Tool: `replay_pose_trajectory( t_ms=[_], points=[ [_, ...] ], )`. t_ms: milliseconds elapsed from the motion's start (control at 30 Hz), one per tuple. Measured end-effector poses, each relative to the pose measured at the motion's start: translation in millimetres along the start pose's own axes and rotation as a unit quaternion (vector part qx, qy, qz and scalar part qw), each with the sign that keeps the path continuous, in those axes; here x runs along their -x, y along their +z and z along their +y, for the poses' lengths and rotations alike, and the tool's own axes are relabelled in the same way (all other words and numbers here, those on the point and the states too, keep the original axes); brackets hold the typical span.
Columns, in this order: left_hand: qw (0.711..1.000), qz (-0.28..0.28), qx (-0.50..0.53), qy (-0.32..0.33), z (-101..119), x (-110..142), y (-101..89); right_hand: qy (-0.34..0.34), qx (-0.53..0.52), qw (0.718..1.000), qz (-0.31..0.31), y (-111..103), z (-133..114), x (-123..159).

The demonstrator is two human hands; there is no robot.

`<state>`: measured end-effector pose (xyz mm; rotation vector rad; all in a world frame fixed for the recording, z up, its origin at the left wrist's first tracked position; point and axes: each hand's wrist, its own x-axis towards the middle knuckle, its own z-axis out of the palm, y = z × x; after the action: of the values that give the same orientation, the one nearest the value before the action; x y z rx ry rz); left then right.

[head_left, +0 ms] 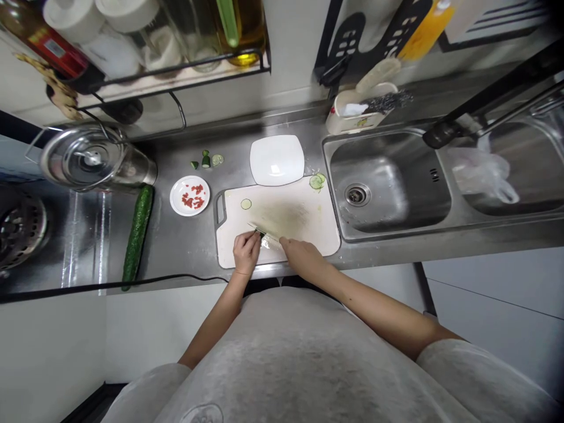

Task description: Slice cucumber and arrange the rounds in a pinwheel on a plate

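My right hand (304, 257) is closed around the handle of a knife (272, 237), whose thin blade points left over the white cutting board (286, 202). My left hand (247, 251) is closed, fingers bunched at the blade's tip end on a small dark green cucumber piece (263, 235), mostly covered by fingers and blade. One round cucumber slice (245, 204) lies flat at the board's upper left. Several more cucumber slices (317, 181) are piled at the board's upper right corner.
A white square plate (277, 160) touches the board's far edge. Left stand a small plate (176, 202) with red chopped bits, cucumber ends (205, 160), a whole cucumber (138, 235) and a steel pot (94, 158). The sink (392, 182) is right; a black cord (176, 276) crosses the front edge.
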<state>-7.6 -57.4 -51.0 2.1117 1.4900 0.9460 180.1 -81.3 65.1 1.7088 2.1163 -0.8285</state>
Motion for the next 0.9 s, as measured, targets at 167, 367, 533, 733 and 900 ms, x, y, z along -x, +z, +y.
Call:
replay_pose_trajectory(
  t_ms=[167,367,533,733,900],
  points=[
    [1.0,0.008,-0.001,0.01,-1.6,0.3,1.5,-0.003,0.003,1.0,-0.006,-2.9,-1.4,-0.2],
    [1.0,0.007,-0.009,0.006,-2.3,-0.5,1.9,-0.009,0.01,1.0,-0.01,-2.9,-2.5,-3.0],
    [0.999,0.015,-0.014,0.03,-0.5,-1.6,0.8,-0.016,0.013,1.0,-0.01,-1.0,-2.6,-7.3],
    [0.998,0.021,-0.026,0.044,0.7,-3.2,0.3,-0.019,0.006,1.0,-0.011,-1.8,-4.7,-12.5],
    [0.999,0.017,-0.028,0.037,-1.6,-1.7,1.4,-0.022,0.001,1.0,-0.01,-5.5,-7.5,-15.2]
  ],
)
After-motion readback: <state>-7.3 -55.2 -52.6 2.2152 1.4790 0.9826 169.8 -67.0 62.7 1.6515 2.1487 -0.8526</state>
